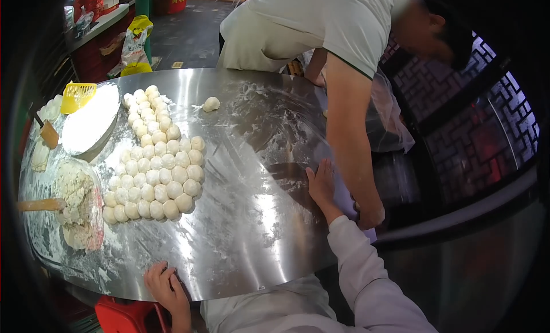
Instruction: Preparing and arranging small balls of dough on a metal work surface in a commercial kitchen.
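Observation:
My left hand (165, 285) rests at the near edge of the stainless steel table (240, 264), fingers slightly curled, holding nothing visible. On the right, my right hand (321, 184) lies with fingers apart at the edge of a pale sheet (343, 195), beside a co-worker's forearm. Rows of floured dough balls (165, 176) stand packed together left of the middle. One single dough ball (211, 104) sits apart near the far edge. A mound of filling (77, 195) with a wooden handle (41, 205) in it lies at the left.
A co-worker (300, 23) leans over the table's right end. At the back left are a white tub of flour (92, 120), a yellow slotted scoop (78, 96) and a wooden-handled tool (49, 134). A red stool (122, 316) stands below the near edge.

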A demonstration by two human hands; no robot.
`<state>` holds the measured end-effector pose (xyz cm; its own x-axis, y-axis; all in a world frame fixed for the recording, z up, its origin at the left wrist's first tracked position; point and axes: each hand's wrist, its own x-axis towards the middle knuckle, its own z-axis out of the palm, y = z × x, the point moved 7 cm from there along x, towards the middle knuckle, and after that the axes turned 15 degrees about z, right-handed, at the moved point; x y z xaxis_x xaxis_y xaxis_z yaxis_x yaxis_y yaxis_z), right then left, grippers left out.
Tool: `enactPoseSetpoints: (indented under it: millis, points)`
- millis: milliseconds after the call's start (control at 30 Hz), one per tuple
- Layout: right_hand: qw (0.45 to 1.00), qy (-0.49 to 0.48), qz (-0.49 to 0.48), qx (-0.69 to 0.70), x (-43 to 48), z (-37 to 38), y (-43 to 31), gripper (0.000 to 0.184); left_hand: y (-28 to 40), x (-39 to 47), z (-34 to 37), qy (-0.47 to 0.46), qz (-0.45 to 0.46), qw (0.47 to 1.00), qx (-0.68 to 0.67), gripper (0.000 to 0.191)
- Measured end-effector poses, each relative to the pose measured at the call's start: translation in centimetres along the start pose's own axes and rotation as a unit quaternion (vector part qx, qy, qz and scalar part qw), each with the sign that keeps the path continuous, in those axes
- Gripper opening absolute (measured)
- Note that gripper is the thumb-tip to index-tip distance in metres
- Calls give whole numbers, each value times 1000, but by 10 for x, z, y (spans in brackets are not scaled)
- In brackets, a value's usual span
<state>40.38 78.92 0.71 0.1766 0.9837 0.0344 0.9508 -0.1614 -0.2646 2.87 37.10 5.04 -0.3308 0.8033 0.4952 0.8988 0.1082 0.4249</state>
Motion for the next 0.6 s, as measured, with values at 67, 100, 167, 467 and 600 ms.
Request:
enactPoseSetpoints:
  millis: [67, 100, 167, 467, 600]
  points:
    - [1000, 11, 9, 2, 24, 2, -7, 79, -2, -3, 2, -14, -3, 1000, -2, 13]
    - [1000, 8, 13, -13, 36, 3, -12, 79, -3, -6, 4, -26, 0, 1000, 17, 14]
    - [1000, 5, 9, -29, 66, 9, -24, 80, 7, 0, -1, -15, -1, 999, 32, 15]
    - [892, -222, -381, 99, -1, 12, -138, 68, -5, -5, 9, -72, 1, 996, 55, 15]
    - [888, -246, -297, 251, -33, -25, -109, 70, -8, -8, 6, -78, 6, 996, 52, 17]
